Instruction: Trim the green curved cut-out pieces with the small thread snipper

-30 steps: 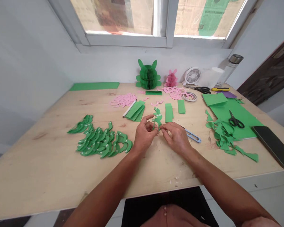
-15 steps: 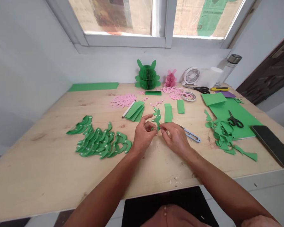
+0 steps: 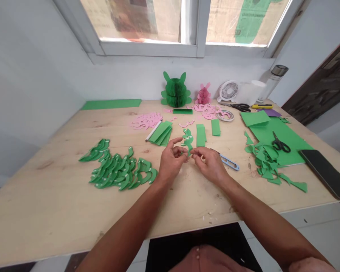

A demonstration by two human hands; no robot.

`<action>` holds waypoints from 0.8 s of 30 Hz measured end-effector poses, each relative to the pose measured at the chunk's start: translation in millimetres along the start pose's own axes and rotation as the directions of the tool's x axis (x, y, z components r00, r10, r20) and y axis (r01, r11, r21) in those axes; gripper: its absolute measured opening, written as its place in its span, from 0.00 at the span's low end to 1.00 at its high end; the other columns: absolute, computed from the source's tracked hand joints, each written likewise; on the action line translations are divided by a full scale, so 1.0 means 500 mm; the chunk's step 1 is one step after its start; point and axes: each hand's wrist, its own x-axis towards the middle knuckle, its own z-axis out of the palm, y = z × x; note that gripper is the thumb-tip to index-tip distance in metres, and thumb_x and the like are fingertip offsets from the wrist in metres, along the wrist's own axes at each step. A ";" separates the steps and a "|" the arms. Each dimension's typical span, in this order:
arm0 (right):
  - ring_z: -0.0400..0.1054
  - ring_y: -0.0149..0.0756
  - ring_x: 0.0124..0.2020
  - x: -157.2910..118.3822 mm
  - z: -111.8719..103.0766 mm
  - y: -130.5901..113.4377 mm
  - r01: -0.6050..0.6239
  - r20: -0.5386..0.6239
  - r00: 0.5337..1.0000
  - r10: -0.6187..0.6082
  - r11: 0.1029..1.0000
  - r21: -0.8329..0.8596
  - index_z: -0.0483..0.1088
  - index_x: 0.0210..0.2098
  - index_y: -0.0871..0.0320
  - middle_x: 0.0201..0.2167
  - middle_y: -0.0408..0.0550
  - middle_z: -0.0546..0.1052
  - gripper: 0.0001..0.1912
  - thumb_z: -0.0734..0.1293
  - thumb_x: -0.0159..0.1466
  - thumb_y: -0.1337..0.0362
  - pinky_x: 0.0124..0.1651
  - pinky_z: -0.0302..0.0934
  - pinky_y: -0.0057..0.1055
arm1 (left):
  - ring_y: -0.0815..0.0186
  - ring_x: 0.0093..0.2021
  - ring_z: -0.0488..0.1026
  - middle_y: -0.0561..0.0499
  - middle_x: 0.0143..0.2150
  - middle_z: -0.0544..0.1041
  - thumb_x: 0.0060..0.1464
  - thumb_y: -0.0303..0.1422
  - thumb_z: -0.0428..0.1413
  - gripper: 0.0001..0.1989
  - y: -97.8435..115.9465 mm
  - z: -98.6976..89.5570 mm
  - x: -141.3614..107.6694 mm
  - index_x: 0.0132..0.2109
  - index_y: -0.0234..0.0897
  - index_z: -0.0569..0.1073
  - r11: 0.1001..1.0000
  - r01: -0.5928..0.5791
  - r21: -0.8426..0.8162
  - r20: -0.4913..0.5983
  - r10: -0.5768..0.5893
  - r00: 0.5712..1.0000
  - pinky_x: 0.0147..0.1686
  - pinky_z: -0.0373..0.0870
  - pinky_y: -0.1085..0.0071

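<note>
A curved green paper piece (image 3: 188, 138) with small white patches is upright between my hands near the middle of the table. My left hand (image 3: 172, 158) pinches its lower left part. The fingers of my right hand (image 3: 208, 161) are closed at its lower right edge; what they grip, if anything, is too small to make out. Left of my hands lies a pile of curved green paper pieces (image 3: 113, 172) with white patches. Folded green papers (image 3: 161, 133) and small green rectangles (image 3: 200, 135) lie beyond my hands.
A blue cutter (image 3: 229, 162) lies beside my right hand. Further right are green scraps (image 3: 266, 160), black scissors (image 3: 280, 143) on a green sheet and a phone (image 3: 327, 173). Pink pieces (image 3: 147, 121), a green paper figure (image 3: 176, 92), a pink figure (image 3: 204, 94) and a fan (image 3: 228, 91) stand or lie behind.
The view has shifted very slightly. Both hands keep nearly the same pose around the green piece, whose top has tilted or turned a little.
</note>
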 end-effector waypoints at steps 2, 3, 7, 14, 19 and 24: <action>0.69 0.34 0.32 0.000 0.000 0.000 -0.003 0.004 1.000 0.003 1.000 -0.001 0.72 0.35 0.56 0.32 0.45 0.78 0.10 0.60 0.59 0.69 0.36 0.59 0.29 | 0.72 0.23 0.69 0.57 0.26 0.71 0.37 0.27 0.60 0.29 0.000 0.000 0.000 0.51 0.36 0.65 1.000 0.001 0.000 0.002 -0.001 1.000 0.28 0.69 0.72; 0.69 0.34 0.32 0.000 0.000 0.000 -0.004 0.006 1.000 0.004 1.000 -0.002 0.72 0.35 0.57 0.32 0.45 0.78 0.10 0.60 0.59 0.69 0.36 0.59 0.30 | 0.72 0.23 0.69 0.57 0.26 0.72 0.37 0.27 0.60 0.29 0.001 0.000 0.000 0.51 0.36 0.65 1.000 0.001 0.002 0.002 -0.001 1.000 0.28 0.69 0.72; 0.69 0.35 0.33 0.000 0.001 0.000 -0.008 0.000 1.000 0.008 1.000 -0.017 0.72 0.35 0.57 0.33 0.46 0.78 0.10 0.60 0.60 0.69 0.37 0.60 0.30 | 0.71 0.24 0.69 0.57 0.27 0.72 0.37 0.26 0.59 0.29 0.001 0.000 -0.001 0.51 0.36 0.65 1.000 0.003 0.015 0.002 -0.003 1.000 0.28 0.69 0.73; 0.70 0.37 0.37 -0.005 0.005 -0.003 0.006 -0.011 1.000 -0.006 0.999 -0.034 0.73 0.37 0.57 0.36 0.48 0.78 0.11 0.60 0.60 0.69 0.39 0.62 0.32 | 0.71 0.24 0.69 0.57 0.26 0.73 0.37 0.26 0.61 0.30 -0.011 -0.003 0.004 0.51 0.35 0.65 0.999 -0.021 0.024 -0.031 0.022 0.999 0.30 0.69 0.71; 0.71 0.39 0.40 -0.006 0.007 -0.005 0.062 -0.013 0.998 -0.063 0.995 -0.080 0.73 0.39 0.58 0.38 0.50 0.78 0.12 0.59 0.61 0.69 0.42 0.62 0.34 | 0.70 0.24 0.69 0.57 0.25 0.73 0.37 0.27 0.61 0.31 -0.016 -0.006 0.006 0.52 0.35 0.64 0.998 -0.035 0.049 -0.057 0.038 0.998 0.31 0.68 0.71; 0.71 0.39 0.41 -0.007 0.011 -0.004 0.095 -0.024 0.995 -0.098 0.988 -0.118 0.73 0.41 0.57 0.38 0.50 0.78 0.13 0.59 0.61 0.69 0.44 0.62 0.34 | 0.70 0.24 0.69 0.56 0.26 0.73 0.37 0.27 0.61 0.32 -0.016 -0.007 0.008 0.53 0.35 0.64 0.997 -0.039 0.067 -0.073 0.044 0.996 0.31 0.68 0.71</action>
